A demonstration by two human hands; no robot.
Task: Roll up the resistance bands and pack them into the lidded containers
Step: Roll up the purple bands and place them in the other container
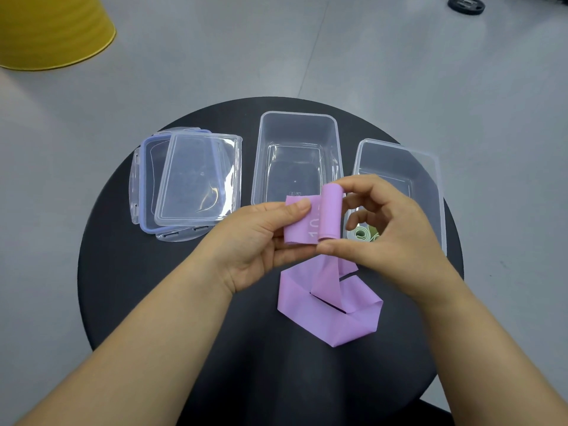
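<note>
Currently | left hand (261, 241): pinching purple band (325, 305) flat end | right hand (387, 229): fingers curled, gripping rolled end

My right hand (396, 229) covers most of the green rolled band (362, 234) in the container (430, 186) behind it. The white print on the purple band (307, 318), just beside my left hand (252, 241), is partly rolled under and unreadable. Far beyond my left hand a yellow cylinder (52, 32) is cut off by the edge, as is a black disc (466, 6) beyond my right.
</note>
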